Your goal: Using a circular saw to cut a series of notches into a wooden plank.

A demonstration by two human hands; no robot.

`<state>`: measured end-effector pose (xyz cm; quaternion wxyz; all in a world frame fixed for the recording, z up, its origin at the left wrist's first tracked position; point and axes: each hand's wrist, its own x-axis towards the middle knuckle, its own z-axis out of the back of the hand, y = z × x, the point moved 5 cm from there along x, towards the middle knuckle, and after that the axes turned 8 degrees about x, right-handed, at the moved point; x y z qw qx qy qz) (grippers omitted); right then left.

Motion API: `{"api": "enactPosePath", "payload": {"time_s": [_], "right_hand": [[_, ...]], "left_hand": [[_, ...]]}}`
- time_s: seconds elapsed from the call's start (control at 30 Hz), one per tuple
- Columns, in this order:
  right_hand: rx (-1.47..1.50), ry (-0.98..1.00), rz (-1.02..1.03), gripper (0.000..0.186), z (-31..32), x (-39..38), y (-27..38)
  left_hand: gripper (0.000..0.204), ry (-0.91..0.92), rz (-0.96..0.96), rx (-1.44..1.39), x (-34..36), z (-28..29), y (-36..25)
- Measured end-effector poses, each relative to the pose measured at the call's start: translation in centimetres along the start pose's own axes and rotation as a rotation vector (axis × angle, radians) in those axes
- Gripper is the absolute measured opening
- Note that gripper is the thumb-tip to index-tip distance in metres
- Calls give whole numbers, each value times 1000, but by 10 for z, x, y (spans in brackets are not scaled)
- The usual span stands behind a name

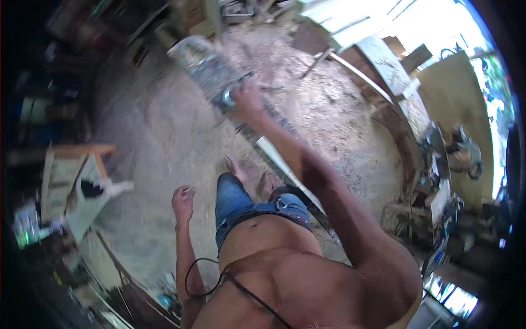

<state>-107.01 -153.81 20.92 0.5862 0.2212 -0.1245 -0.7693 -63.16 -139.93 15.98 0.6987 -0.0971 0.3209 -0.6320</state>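
My right arm stretches forward over a long, narrow bench (205, 68) with a dark, worn top. At the bench, my right hand (249, 101) is closed around a dark object with a round, silvery-teal part (227, 97) beside the fingers. Blur hides what kind of object it is. My left hand (183, 205) hangs low at my left side, away from the bench. Its fingers are curled, and a small pale spot shows at the fingertips, too small to name. A pale strip (279, 162) runs along the bench below my right forearm.
A wooden frame with pale panels (57, 178) stands at the left. Long boards (392, 71) and a large plywood sheet (457, 98) lean at the right, near a grey machine (464, 152). Pale debris covers the floor (329, 118). A black cable (246, 290) crosses my chest.
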Motion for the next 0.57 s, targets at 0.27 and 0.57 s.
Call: {"api": "enactPosePath", "payload": {"time_s": [0.27, 0.57], "right_hand": [[142, -13, -113, 121, -78, 94, -74], [663, -495, -474, 96, 14, 35, -150]], "left_hand": [[38, 346, -542, 330, 210, -79, -169], [54, 372, -718, 517, 349, -134, -261]]}}
